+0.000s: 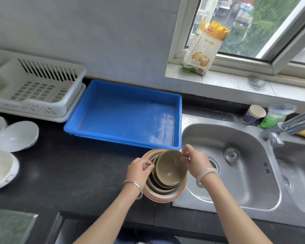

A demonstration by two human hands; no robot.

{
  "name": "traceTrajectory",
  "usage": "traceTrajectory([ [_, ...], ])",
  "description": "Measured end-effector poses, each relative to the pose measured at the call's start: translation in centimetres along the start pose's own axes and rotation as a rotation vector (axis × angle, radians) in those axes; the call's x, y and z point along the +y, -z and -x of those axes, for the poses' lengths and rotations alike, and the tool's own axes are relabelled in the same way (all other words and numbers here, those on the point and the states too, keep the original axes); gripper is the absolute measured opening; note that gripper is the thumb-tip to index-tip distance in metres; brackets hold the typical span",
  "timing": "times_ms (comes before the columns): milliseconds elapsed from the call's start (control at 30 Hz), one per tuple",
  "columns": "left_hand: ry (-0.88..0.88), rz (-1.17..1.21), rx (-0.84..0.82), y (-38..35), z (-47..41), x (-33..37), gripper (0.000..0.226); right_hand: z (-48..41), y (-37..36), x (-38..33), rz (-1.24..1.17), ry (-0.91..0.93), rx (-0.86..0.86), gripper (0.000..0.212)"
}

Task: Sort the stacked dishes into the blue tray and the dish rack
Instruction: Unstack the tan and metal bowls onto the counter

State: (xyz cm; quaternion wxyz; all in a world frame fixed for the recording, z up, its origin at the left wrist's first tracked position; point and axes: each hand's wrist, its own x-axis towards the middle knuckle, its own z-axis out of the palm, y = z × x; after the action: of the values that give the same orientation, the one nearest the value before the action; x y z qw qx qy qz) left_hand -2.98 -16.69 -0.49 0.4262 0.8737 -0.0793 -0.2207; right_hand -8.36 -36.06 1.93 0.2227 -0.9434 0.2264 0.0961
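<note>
Right at the front edge of the dark surface, beside the steel sink, stands a stack of nested dishes: a wide pinkish bowl at the bottom, darker bowls inside it, and a tan bowl on top, tilted up toward the right. The left hand pinches the left rim of the stack, its fingers closed on the edge of an inner bowl. The right hand grips the far right rim of the tan bowl, its fingers curled over the lip. A silver bangle sits on the left wrist and a pale bangle on the right.

Just behind the stack lies the blue tray, nothing in it. To its left, touching it, stands the white dish rack, also holding no dishes. Three white bowls rest near the left edge of the surface, well apart from the stack. On the windowsill leans a flour bag; a paper cup and a green packet stand behind the sink near the faucet.
</note>
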Motion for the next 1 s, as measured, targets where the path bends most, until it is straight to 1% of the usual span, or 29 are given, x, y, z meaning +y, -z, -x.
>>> traceTrajectory([
  [133,0.045,-0.063,0.021,-0.2,-0.2,0.7,0.009,0.2,0.8,1.0,-0.118,-0.031,0.025,0.008],
  [200,0.062,-0.021,0.027,-0.3,-0.3,0.9,0.013,0.3,1.1,1.1,-0.174,-0.035,0.018,0.008],
  [267,0.053,0.010,0.029,-0.1,-0.4,1.2,0.012,0.4,1.4,1.1,-0.268,-0.053,0.013,0.011],
  [400,0.070,0.098,0.071,1.2,-0.8,1.6,0.011,0.4,2.8,0.4,-0.417,-0.071,0.067,0.011],
  [533,0.122,0.221,0.099,3.8,-1.5,0.9,0.009,-0.5,4.1,-1.4,-0.537,-0.039,0.101,0.011],
  [667,0.205,0.276,0.214,7.1,-1.5,-1.4,0.009,-2.1,4.0,-4.8,-0.614,0.004,0.067,0.015],
  [767,0.275,0.321,0.306,9.7,-1.2,-3.9,0.010,-3.7,2.6,-7.9,-0.639,0.030,0.020,0.017],
  [900,0.406,0.453,0.439,13.1,-0.3,-8.3,0.013,-6.0,-1.0,-12.7,-0.614,0.043,-0.091,0.018],
  [1000,0.491,0.540,0.550,15.3,0.7,-12.1,0.019,-7.4,-4.5,-16.6,-0.580,0.059,-0.151,0.014],
])
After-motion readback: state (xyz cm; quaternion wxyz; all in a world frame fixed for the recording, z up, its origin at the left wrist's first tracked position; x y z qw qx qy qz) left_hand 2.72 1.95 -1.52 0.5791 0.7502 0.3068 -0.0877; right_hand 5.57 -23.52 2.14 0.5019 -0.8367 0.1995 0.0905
